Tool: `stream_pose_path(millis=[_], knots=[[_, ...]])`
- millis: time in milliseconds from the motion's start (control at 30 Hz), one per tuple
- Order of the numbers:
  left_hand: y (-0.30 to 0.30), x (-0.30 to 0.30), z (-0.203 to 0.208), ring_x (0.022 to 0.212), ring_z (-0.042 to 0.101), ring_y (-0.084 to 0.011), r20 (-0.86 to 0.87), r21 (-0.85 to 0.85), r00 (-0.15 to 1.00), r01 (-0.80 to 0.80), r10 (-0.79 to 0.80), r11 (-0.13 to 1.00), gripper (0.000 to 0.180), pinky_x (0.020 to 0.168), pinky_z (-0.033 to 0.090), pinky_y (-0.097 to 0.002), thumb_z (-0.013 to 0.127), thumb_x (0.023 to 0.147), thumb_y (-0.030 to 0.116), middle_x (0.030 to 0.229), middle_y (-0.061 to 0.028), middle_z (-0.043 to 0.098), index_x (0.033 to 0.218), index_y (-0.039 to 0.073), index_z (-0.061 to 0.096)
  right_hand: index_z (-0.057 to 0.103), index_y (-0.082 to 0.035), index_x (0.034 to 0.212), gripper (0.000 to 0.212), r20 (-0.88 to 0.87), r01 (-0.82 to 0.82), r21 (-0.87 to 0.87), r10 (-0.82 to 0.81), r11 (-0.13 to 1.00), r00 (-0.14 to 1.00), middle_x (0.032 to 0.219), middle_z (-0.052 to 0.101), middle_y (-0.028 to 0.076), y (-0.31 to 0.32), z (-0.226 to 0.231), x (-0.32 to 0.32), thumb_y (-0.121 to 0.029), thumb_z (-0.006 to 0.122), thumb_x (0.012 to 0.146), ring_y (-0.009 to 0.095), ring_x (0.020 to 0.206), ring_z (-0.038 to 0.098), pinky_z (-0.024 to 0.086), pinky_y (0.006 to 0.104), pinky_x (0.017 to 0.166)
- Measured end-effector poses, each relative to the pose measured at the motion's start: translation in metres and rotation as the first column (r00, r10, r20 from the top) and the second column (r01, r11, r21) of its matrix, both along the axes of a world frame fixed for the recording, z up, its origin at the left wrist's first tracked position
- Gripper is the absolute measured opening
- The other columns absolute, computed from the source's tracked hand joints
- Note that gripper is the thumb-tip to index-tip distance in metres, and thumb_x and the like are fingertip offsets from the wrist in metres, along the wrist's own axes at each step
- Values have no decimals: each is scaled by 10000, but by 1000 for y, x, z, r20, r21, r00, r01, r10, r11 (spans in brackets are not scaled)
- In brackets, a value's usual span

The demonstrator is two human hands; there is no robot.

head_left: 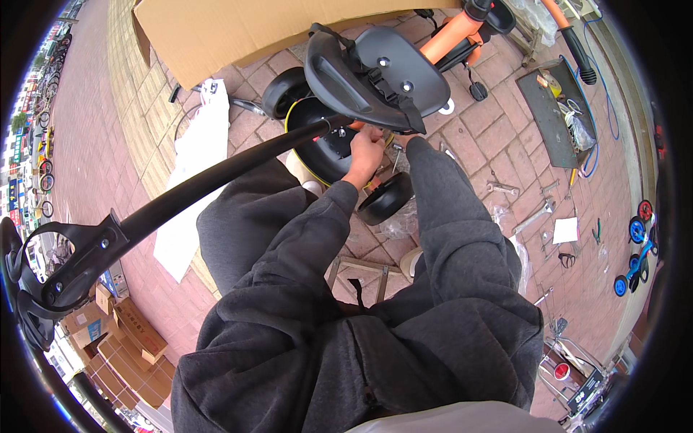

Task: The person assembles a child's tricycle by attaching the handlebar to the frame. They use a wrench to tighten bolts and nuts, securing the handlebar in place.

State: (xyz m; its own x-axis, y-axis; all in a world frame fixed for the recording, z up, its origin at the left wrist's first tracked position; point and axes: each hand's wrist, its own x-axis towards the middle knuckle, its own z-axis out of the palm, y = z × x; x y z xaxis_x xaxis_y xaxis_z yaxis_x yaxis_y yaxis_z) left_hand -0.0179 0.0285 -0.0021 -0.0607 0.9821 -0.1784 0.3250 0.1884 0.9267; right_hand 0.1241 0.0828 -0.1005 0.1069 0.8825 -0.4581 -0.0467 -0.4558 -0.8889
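A child's tricycle with an orange frame (453, 40) and a black seat (401, 68) stands in front of me. A long black push bar (224, 173) runs from behind the seat toward the lower left. My left hand (367, 153) is closed at the bar's lower end, above a round black tub (317, 155) with a yellow rim; what its fingers hold is hidden. My right hand (408, 137) reaches under the seat's rear edge, and its fingers are mostly out of sight. Black rear wheels (386, 198) sit beside the tub.
A large cardboard sheet (238, 32) lies beyond the tricycle. White foam sheeting (191, 195) is on the left. At right are an open toolbox (559, 112), wrenches (534, 216), pliers (597, 231) and a small blue-wheeled ride-on (635, 260). Cardboard boxes (130, 339) stand at lower left.
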Motion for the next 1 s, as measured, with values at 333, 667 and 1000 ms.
stream_pose_path(millis=[333,667,1000], knots=[[31,-7,-48,928,546,-382,-568,227,823,143,11,963,261,790,443,-418,545,752,143,963,-194,600,996,58,584,589,10,908,275,-164,-32,-58,22,998,986,822,592,74,9,31,28,-50,673,653,176,763,545,424,303,677],[41,6,-56,899,558,-373,-856,116,516,253,-33,960,302,756,443,-465,553,747,184,975,-187,587,1025,71,582,511,-75,813,121,-528,38,-144,-109,989,843,629,448,-16,25,49,28,-85,604,737,61,447,331,211,223,385],[64,14,-70,966,531,-364,-979,137,195,381,65,914,342,807,418,-471,619,700,179,1029,-169,567,1022,67,591,554,-72,808,56,-562,175,-171,-242,970,791,580,447,-24,35,45,51,-117,581,790,61,405,341,211,221,349]])
